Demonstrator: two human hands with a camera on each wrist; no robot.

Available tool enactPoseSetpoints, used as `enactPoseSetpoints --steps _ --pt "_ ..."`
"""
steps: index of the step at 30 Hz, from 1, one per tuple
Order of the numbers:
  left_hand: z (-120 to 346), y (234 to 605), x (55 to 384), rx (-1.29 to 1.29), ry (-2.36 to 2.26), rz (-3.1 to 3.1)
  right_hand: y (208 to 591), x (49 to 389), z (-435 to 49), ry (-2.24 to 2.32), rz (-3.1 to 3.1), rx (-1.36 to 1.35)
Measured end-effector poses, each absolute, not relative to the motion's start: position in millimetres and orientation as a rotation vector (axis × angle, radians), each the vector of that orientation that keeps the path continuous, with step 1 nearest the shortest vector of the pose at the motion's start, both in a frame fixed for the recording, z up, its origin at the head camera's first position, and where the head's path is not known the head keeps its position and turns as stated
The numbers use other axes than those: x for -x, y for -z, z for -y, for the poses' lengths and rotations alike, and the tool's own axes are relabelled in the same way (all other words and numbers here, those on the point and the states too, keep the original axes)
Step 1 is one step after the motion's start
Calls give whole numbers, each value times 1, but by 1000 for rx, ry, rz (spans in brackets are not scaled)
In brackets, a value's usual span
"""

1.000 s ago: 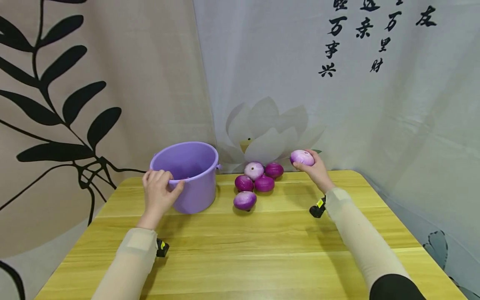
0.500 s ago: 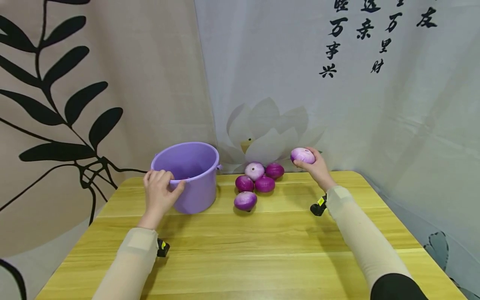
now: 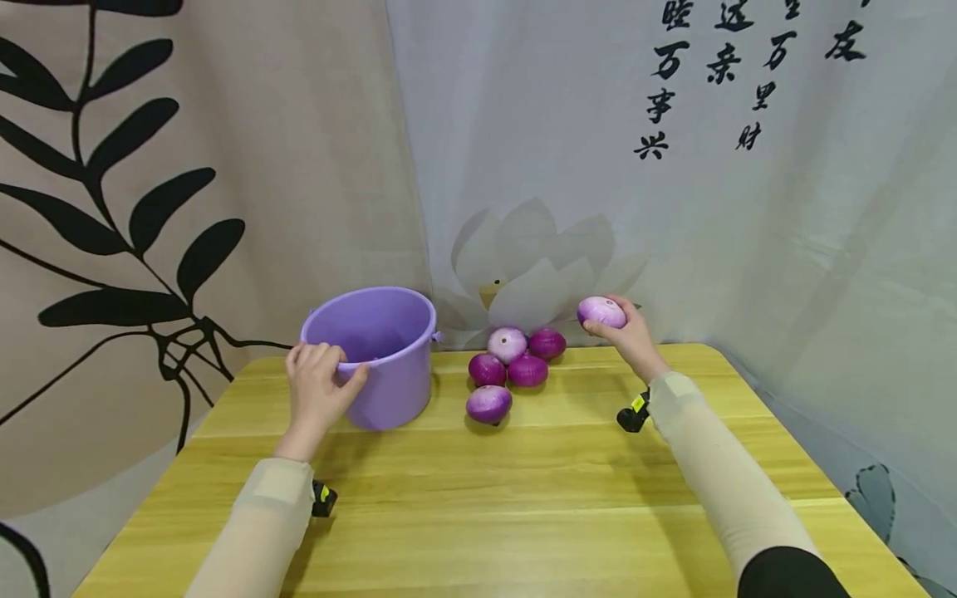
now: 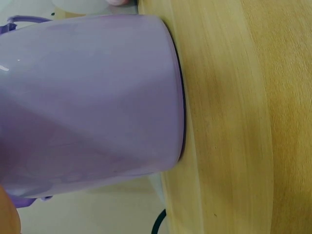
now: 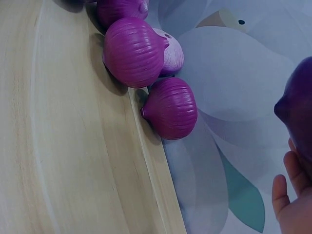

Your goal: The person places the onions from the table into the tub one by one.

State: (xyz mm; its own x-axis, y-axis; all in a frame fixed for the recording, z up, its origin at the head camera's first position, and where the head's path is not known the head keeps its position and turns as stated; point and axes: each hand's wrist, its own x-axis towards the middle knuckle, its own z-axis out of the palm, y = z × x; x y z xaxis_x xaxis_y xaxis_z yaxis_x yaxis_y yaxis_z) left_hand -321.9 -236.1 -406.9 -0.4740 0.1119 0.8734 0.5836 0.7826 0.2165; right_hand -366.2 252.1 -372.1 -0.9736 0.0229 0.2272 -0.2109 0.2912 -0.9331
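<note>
The right hand [image 3: 628,336], fingers curled round a raised onion [image 3: 601,312], is near the back edge of the table [image 3: 478,507]. Left of that grip, five loose onions [image 3: 527,371] cluster; farther left, the left hand [image 3: 317,386] grips the purple bucket [image 3: 396,390] by its near rim. Wood stretches personward from both hands.

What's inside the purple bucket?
The purple bucket shows its far inner wall in the head view. The near rim hides its bottom, so any contents there can't be seen.
</note>
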Motion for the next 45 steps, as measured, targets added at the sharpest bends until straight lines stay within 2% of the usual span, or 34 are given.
enactPoseSetpoints --steps 4,11,24,45 --pt "236 409 321 521 624 2008 368 360 -250 -1732 2376 -182" --pt "236 407 324 528 616 2005 388 384 -259 -1743 2357 -165" --pt "239 408 321 546 565 2017 388 371 -258 -1737 2380 -165" --pt "244 406 317 559 556 2044 407 373 -256 -1735 2357 -192"
